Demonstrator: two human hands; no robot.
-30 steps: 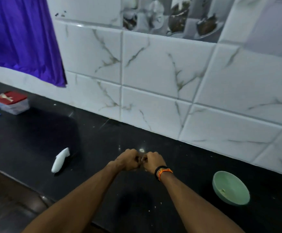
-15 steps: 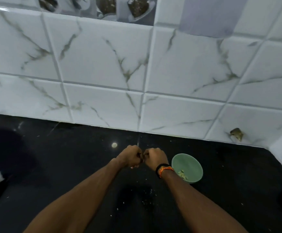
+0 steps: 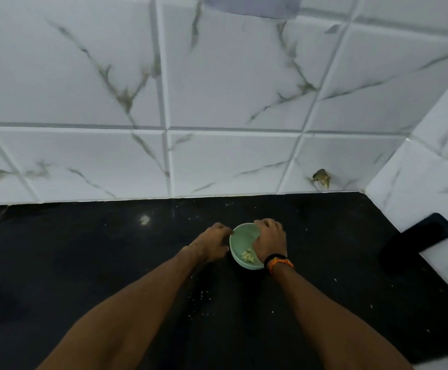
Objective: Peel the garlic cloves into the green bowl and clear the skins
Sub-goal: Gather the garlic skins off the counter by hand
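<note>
Both hands have parted since half a second ago, when they were pressed together just left of the green bowl [image 3: 241, 243]. The right hand [image 3: 269, 243] now reaches over the bowl's right side with fingers curled downward; what they hold, if anything, cannot be told. The left hand [image 3: 212, 245] rests against the bowl's left rim, fingers bent toward it, though whether it truly grips the rim is unclear. A black and orange band [image 3: 279, 261] circles the right wrist.

The bowl is pale green, round and shallow, with a small heap of peeled garlic cloves [image 3: 248, 255] low inside near the right hand. It sits on the black countertop [image 3: 84, 263], near the white marbled tile wall [image 3: 217, 89]. Tiny pale skin flecks [image 3: 199, 296] dot the counter in front of the bowl. Open counter stretches to the left; on the right, a dark phone [image 3: 420, 240] leans at the side wall. No writing is legible.
</note>
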